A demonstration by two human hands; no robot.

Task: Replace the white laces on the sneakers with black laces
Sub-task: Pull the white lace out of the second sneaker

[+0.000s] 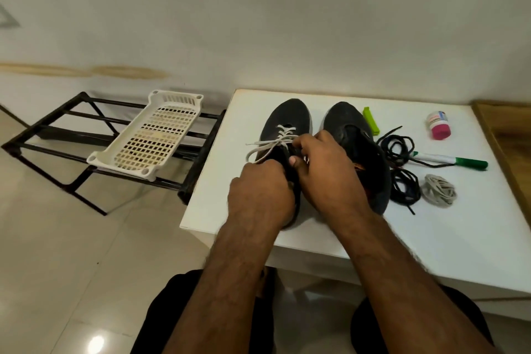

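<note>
Presently, on the white table (pixel 330 227), listed by position from the left shoe (pixel 283 129):

- Left shoe: dark, toe toward the wall, white lace (pixel 275 139) threaded through its front eyelets, loose ends trailing off its left side.
- Left hand (pixel 260 195): on the near part of the left shoe, fingers curled round its collar, steadying it.
- Right hand (pixel 324 164): just right of the lace, fingers curled at the eyelets; it seems to pinch the lace, though the contact is hidden.
- Right shoe (pixel 362 149): just right of the left shoe, no lace visible.
- Black laces (pixel 400 164): a loose tangle further right, beyond the right shoe.
- Removed lace (pixel 439 190): a pale bundle beyond the black laces.
- Marker (pixel 451 159), small pink-capped bottle (pixel 438 125), green clip (pixel 370 121): also right of the right shoe.

Handling, as judged: lace light, limp, prone to snag at eyelets; best taken near each crossing and drawn out a row at a time. Shoe soft-walled, so hold it at the collar.

Obscured: upper eyelets and tongue behind both hands; the heel under the left wrist.
</note>
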